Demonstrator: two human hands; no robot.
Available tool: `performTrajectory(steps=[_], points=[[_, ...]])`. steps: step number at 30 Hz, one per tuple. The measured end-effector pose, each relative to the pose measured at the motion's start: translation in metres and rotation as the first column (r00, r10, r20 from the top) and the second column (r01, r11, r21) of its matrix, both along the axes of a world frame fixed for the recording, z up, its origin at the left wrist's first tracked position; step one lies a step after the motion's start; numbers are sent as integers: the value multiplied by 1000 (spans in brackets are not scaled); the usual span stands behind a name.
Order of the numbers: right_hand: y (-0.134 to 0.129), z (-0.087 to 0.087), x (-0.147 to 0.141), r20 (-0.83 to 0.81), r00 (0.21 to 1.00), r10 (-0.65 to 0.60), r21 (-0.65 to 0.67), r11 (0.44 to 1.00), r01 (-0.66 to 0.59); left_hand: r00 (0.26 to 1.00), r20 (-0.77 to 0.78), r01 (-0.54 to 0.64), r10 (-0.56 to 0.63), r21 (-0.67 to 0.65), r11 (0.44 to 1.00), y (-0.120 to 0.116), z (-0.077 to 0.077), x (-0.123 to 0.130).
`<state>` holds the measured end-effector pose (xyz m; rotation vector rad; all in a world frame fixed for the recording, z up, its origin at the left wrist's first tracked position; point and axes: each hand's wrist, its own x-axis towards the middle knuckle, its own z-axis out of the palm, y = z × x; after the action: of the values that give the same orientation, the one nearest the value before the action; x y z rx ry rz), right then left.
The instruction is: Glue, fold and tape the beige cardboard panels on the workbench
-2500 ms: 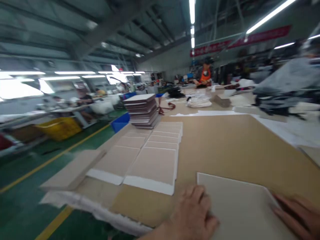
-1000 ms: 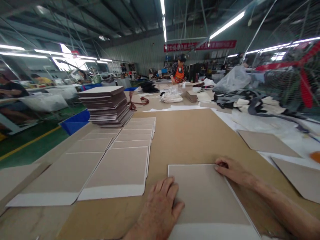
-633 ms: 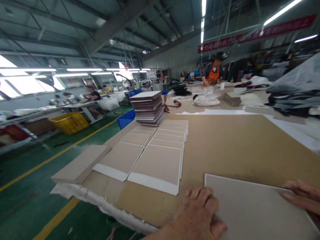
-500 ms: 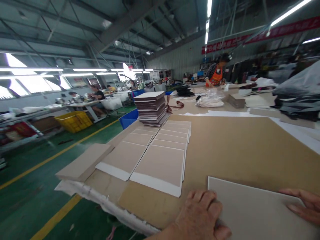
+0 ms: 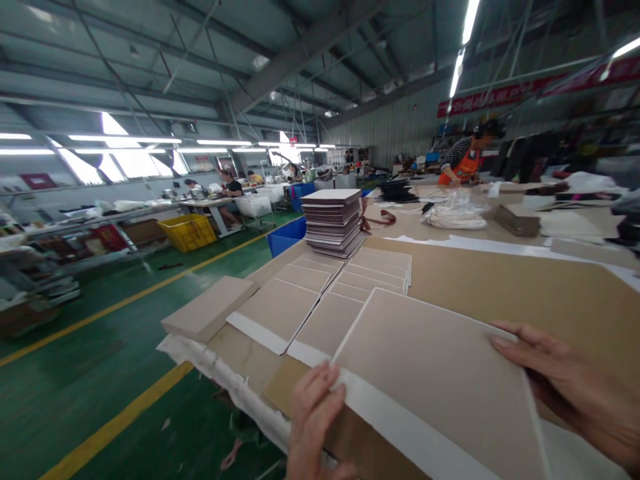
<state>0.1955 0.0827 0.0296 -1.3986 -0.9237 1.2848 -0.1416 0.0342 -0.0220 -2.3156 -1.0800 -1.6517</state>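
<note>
A flat beige board with a white border [image 5: 435, 360] is held up between my two hands, tilted above the table. My left hand [image 5: 317, 413] grips its left edge near the white strip. On the opposite edge, my right hand [image 5: 555, 373] has its thumb on top and the other fingers partly hidden beneath. Left of the held board lie two overlapping rows of similar boards; the left row [image 5: 280, 310] shows a white strip at its near end, and the right row [image 5: 330, 323] is partly covered by the held board.
A tall stack of boards [image 5: 331, 223] stands behind the rows. A thick beige block [image 5: 210, 307] lies at the table's left edge. Plastic-wrapped goods [image 5: 457, 212] and a brown ribbon [image 5: 380, 219] are farther back. A person in an orange apron [image 5: 467, 163] works across the table.
Both hands have lifted the board and carried it left toward the rows, over part of the right row. The camera view has turned left.
</note>
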Motion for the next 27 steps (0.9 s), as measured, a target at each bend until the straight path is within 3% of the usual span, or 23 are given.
performTrajectory(steps=[2, 4, 6, 9, 14, 19, 21, 23, 27], points=[[21, 2, -49, -173, 982, 71, -64, 994, -84, 992, -34, -124, 122, -55, 991, 3, 1, -28], [40, -5, -88, -222, 967, 124, -21, 991, -132, 970, -88, -236, 228, -98, 967, 10, -2, -52], [57, -19, -115, -171, 973, 155, 15, 988, -155, 943, -161, -310, 291, -113, 944, 18, -10, -70], [73, -40, -136, 90, 981, 172, 18, 985, -174, 909, -283, -352, 306, -126, 928, 26, -27, -86], [82, -51, -138, 538, 807, 243, -24, 961, -274, 858, -398, -395, 324, -108, 912, 26, -46, -88], [83, -50, -136, 867, 480, 137, 43, 937, -346, 816, -455, -436, 356, -81, 896, 28, -41, -84], [77, -49, -134, 912, 397, 101, 61, 925, -375, 802, -485, -435, 350, -70, 898, 30, -38, -83], [65, -44, -126, 916, 387, 103, 70, 910, -409, 785, -518, -434, 340, -67, 899, 29, -37, -86], [28, -24, -74, 875, 481, 63, 153, 905, -397, 751, -544, -467, 373, -39, 883, 29, -40, -100]])
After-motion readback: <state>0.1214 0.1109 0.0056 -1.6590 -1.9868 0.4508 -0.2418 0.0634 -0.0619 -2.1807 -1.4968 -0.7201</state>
